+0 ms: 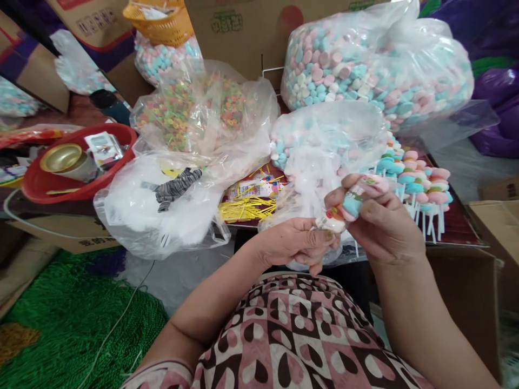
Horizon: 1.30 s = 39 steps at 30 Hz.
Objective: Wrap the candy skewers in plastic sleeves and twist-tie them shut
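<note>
A marshmallow skewer (352, 208) in clear, printed wrapping slants between my two hands, showing pink, blue and white pieces. My right hand (389, 229) is closed around its upper part, thumb against the marshmallows. The lower, whitish end sits in the closed fingers of my left hand (298, 240); the stick is hidden there. Just beyond my right hand, finished-looking marshmallow skewers (421, 181) lie in a pile with white sticks toward me. Yellow twist ties (247, 209) are heaped on the table left of my hands, beside printed wrappers (259, 186).
Big clear bags of marshmallows (324, 70) stand at the back right. A bag of colourful ring-shaped candies (190, 111) and a bag of white sticks or filling (138, 200) lie left. Further left is a red basin (81, 189). Cardboard boxes (462, 302) stand right.
</note>
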{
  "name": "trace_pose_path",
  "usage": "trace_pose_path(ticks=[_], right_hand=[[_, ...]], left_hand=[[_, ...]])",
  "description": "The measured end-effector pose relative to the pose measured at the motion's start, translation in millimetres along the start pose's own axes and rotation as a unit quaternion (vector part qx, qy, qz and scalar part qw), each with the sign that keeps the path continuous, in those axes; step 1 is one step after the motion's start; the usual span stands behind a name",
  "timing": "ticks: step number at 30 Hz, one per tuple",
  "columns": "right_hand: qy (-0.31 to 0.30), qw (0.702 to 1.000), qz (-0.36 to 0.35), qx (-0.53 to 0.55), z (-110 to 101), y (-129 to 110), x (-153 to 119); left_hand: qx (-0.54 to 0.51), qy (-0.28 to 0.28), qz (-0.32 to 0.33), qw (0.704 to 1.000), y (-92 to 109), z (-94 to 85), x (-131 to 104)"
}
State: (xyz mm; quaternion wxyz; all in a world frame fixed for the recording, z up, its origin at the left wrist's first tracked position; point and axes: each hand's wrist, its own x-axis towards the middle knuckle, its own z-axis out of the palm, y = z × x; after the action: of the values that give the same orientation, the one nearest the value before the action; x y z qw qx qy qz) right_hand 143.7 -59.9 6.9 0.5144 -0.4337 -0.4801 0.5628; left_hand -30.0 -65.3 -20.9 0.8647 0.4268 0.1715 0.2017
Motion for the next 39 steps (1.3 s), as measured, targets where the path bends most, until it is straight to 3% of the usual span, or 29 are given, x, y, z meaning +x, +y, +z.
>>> trace_pose_path(ticks=[1,3,6,7,8,9,10,12,14,15,17,19,21,23,24,28,32,36,39], right_hand=[[0.02,1.0,-0.008,-0.001,2.9,0.9,1.7],[0.077,0.997,-0.026,0.002,12.2,5.6,5.5],[0.163,0.984,-0.065,-0.012,26.7,14.7,10.2],[0.182,0.98,-0.076,-0.019,29.5,16.7,11.3],[0.191,0.978,-0.082,-0.023,30.8,17.6,12.3],[0.184,0.979,-0.083,-0.025,30.5,17.4,13.2],[0.159,0.984,-0.076,-0.028,28.9,16.1,14.2],[0.071,0.995,-0.051,-0.045,23.3,11.8,16.5],[-0.005,0.997,-0.04,-0.066,18.3,8.1,19.4],[-0.018,0.996,-0.042,-0.072,17.3,7.3,20.8],[0.001,0.995,-0.061,-0.074,19.0,8.5,23.6],[0.047,0.994,-0.075,-0.068,24.8,12.4,25.7],[0.091,0.991,-0.085,-0.056,31.9,17.0,27.6],[0.118,0.988,-0.095,-0.042,37.4,21.2,29.5],[0.123,0.987,-0.1,-0.038,39.0,23.1,30.4],[0.111,0.987,-0.111,-0.019,40.6,30.3,31.0],[0.082,0.994,-0.068,0.009,43.6,36.1,24.5],[0.099,0.99,-0.101,0.004,50.0,42.0,19.9],[0.096,0.992,-0.082,-0.01,49.5,43.8,21.9]], left_hand=[[0.027,0.032,0.017,0.999,0.0,0.5,0.6],[0.147,0.159,0.068,0.974,-1.1,1.2,3.4],[0.365,0.365,0.115,0.849,-4.6,0.2,6.6],[0.402,0.398,0.116,0.817,-5.4,-0.7,6.2],[0.409,0.406,0.114,0.809,-5.8,-2.0,4.9],[0.388,0.386,0.106,0.83,-5.5,-3.5,2.7],[0.341,0.342,0.094,0.87,-4.5,-5.3,-0.2],[0.202,0.214,0.063,0.954,-0.8,-9.1,-6.9],[0.092,0.125,0.045,0.987,3.7,-12.8,-12.5],[0.074,0.116,0.046,0.989,5.7,-14.2,-14.3],[0.121,0.166,0.06,0.977,8.3,-16.0,-15.5],[0.244,0.263,0.082,0.93,8.6,-15.8,-14.3],[0.366,0.35,0.098,0.857,6.7,-14.2,-12.0],[0.428,0.385,0.107,0.811,3.6,-12.6,-9.8],[0.433,0.384,0.109,0.808,2.1,-12.1,-9.1],[0.364,0.334,0.113,0.862,0.0,-13.1,-7.6],[0.268,0.273,0.126,0.915,2.8,-14.2,-5.9],[0.205,0.267,0.16,0.928,3.5,-14.7,-4.4],[0.167,0.256,0.164,0.938,2.0,-18.0,-4.1]])
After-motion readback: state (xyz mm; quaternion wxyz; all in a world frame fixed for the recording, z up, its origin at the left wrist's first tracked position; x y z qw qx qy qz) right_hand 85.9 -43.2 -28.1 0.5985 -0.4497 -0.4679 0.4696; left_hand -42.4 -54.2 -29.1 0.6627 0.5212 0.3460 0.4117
